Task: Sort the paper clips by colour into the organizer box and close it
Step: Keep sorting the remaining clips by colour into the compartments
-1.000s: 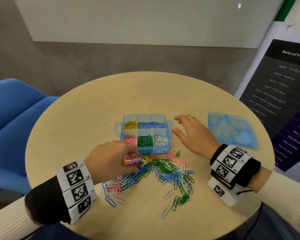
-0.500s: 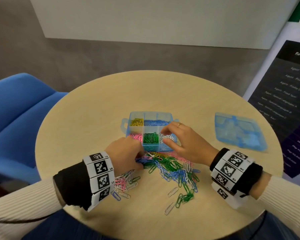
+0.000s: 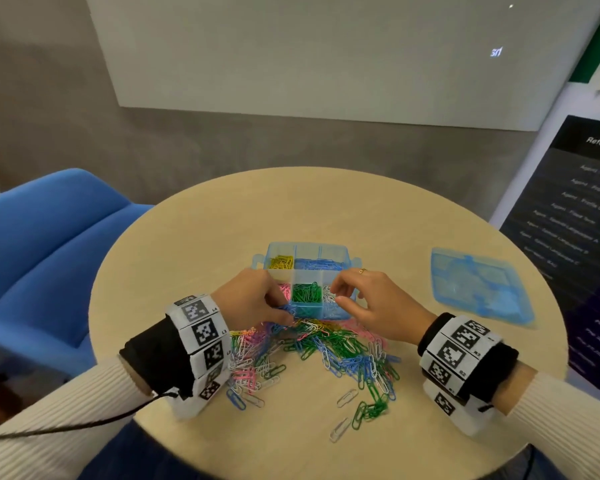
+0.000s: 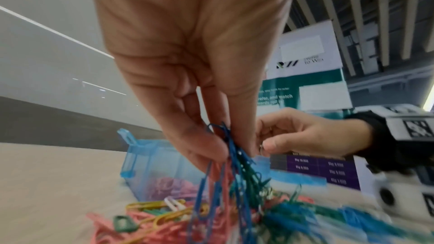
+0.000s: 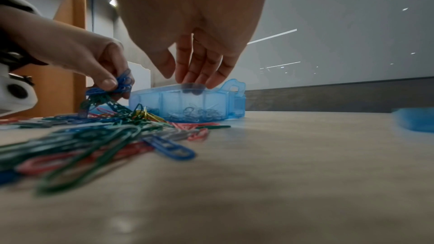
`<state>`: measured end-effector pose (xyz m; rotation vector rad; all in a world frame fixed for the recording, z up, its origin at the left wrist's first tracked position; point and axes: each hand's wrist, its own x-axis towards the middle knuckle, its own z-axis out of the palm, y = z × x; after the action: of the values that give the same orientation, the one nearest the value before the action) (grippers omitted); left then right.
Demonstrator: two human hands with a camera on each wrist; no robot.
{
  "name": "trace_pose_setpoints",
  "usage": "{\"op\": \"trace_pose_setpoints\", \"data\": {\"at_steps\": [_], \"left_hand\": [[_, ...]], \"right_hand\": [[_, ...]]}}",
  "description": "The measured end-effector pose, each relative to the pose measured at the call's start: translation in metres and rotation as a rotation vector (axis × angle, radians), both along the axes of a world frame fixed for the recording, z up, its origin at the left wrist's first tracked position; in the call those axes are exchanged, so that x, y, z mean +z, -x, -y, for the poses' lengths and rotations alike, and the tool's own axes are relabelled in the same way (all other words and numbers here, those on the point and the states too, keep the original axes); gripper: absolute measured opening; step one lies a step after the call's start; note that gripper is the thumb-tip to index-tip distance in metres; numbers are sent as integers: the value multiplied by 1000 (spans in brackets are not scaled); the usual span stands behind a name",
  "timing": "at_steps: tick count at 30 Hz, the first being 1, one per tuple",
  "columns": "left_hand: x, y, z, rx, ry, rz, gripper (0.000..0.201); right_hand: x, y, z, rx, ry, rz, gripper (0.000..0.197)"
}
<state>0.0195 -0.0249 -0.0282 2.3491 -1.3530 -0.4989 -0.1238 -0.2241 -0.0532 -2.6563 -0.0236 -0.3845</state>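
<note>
Two hands work at the near edge of the organizer box (image 3: 307,268) on the round desk (image 3: 201,237). On the person's left, the left hand (image 3: 248,301) has its grip clamped: thumb and fingertips (image 4: 206,147) pinch a bunch of blue paper clips (image 4: 231,147), whose lower ends hang tangled into the loose pile of paper clips (image 3: 326,355) just below and toward the person from that grip. Right of it, the right hand (image 3: 374,304) hovers over the near right compartment, its fingers (image 5: 199,70) curled downward with the tips touching the box's top rim; whether they hold a clip cannot be told, so that grip is together but uncertain. Between the two grips lies the compartment of green clips (image 3: 305,292); pink ones show just under the left grip, white ones under the right, and beyond both grips the far row holds yellow clips (image 3: 281,262) and blue clips. Mixed blue, green, pink, white and yellow clips spread across the desk on the person's side of both grips. Well off to the right of the right grip, the translucent blue lid (image 3: 478,285) lies flat on the desk, apart from the box.
</note>
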Motion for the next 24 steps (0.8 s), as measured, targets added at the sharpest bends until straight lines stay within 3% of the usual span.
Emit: {"op": "trace_pose_setpoints", "data": {"at_steps": [10,14,18,24], "left_hand": [[8,3,3,199,251,-559,33],[7,6,8,285,353,-790,30],[7,10,16,340,447,-898,23],[6,17,33,350,584,-995,27]], "right_hand": [[2,2,-1,-7,-30,-8,8],[4,1,-4,35,-102,15,28],[4,0,-5,19,-140,97,47],[13,2,-10,-57,-646,130,46]]}}
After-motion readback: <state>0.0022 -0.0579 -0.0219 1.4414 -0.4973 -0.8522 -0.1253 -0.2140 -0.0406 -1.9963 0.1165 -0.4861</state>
